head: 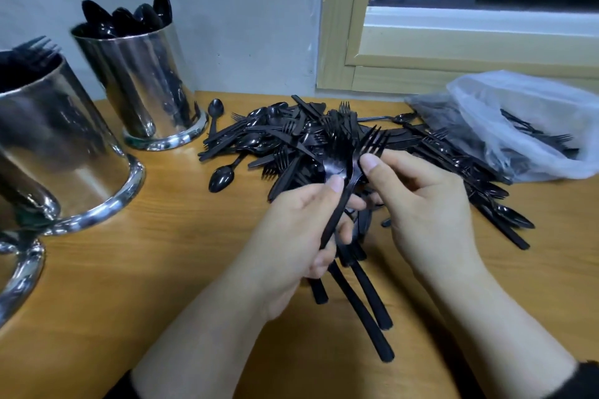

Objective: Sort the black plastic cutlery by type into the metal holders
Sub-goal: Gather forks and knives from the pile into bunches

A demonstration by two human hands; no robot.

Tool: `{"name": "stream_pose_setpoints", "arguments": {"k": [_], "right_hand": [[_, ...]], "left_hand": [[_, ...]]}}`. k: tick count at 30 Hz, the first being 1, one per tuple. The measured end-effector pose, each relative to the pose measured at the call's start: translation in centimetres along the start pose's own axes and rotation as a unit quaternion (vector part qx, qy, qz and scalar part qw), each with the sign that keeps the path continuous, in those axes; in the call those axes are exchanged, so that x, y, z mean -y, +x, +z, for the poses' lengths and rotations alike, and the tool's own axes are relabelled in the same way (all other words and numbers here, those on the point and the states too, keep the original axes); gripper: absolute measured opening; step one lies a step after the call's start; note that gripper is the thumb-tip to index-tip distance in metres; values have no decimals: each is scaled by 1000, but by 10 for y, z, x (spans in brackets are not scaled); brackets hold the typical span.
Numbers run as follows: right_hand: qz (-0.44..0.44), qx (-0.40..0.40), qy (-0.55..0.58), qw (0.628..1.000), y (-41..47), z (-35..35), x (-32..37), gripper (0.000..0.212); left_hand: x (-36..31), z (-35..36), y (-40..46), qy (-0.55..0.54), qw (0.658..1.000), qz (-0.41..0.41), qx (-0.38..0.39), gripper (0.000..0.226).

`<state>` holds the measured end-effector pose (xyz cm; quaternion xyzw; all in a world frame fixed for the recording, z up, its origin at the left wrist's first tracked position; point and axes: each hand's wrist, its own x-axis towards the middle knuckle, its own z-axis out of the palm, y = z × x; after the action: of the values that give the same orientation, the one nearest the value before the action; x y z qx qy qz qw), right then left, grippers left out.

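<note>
Both hands meet over the near edge of the cutlery heap. The left hand [301,223] is curled round a bunch of black plastic forks [338,168], thumb pressed on the uppermost handle, with the long handles sticking out below the palm toward the person and the tines pointing away. The right hand [421,201] pinches one more black plastic fork [372,142] just under its tines, between thumb and fingers, touching the bunch at its right side.

Just beyond the hands lies a loose pile of black plastic forks, spoons and knives [291,136], spread across the light wooden tabletop [162,269]. A single black spoon [222,176] lies apart at the pile's left edge. At the right, a crumpled clear plastic bag [518,107] holds more black cutlery and touches the pile.

To the left stand shiny cylindrical metal holders: the far one [142,81] against the wall has black spoon bowls rising above its rim, the nearer one [55,146] shows fork tines at its rim, and a third [19,269] is only partly in view at the frame edge, its contents hidden. A wooden window frame [343,42] sits behind the table at the right.
</note>
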<state>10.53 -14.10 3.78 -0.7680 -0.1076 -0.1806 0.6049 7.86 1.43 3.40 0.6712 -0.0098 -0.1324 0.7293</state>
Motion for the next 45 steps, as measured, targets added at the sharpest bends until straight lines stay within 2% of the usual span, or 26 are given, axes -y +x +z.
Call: {"name": "stream_pose_setpoints", "arguments": {"k": [4, 8, 13, 14, 17, 19, 22, 25, 27, 30, 34, 37, 39, 42, 45], "right_hand": [[7, -23, -14, 1000, 1, 3, 1, 3], [-6, -16, -35, 999, 0, 3, -5, 5], [-9, 11, -43, 999, 3, 0, -11, 16], [-15, 33, -73, 997, 4, -2, -14, 17], [-64, 142, -256, 954, 8, -9, -20, 27], [-75, 186, -298, 933, 9, -9, -22, 34], [-79, 208, -347, 911, 8, -1, -24, 40], [-86, 233, -373, 894, 7, 7, -28, 35], [-91, 237, -374, 892, 6, 9, -31, 31], [-108, 210, -370, 898, 6, 10, -32, 23], [-131, 140, -311, 931, 8, 6, -27, 15], [-70, 61, -188, 978, 6, -1, -17, 13], [-23, 24, -84, 996, 4, -4, -16, 13], [-5, -8, 40, 999, 2, -4, -10, 15], [15, -25, 98, 995, 2, -2, -3, 15]], "left_hand": [[2, 3, 1, 16, 1000, 16, 5, 44], [2, 0, 1, 22, 999, 31, -29, 26], [-3, -20, 4, 5, 994, 37, -107, 20], [-3, -25, 5, 16, 990, 47, -132, 21], [0, -36, 3, 60, 979, 76, -179, 27], [3, -39, 3, 58, 975, 87, -197, 28], [6, -39, 7, 56, 970, 92, -216, 32], [8, -37, 10, 52, 972, 89, -213, 31], [9, -37, 11, 32, 975, 81, -207, 28], [9, -37, 12, 1, 976, 74, -205, 36], [6, -38, 11, -4, 974, 94, -205, 31], [6, -37, 11, -8, 970, 116, -216, 33], [5, -37, 11, 10, 964, 132, -231, 31], [5, -39, 12, 51, 953, 162, -252, 26], [6, -40, 13, 94, 942, 177, -269, 29]]}}
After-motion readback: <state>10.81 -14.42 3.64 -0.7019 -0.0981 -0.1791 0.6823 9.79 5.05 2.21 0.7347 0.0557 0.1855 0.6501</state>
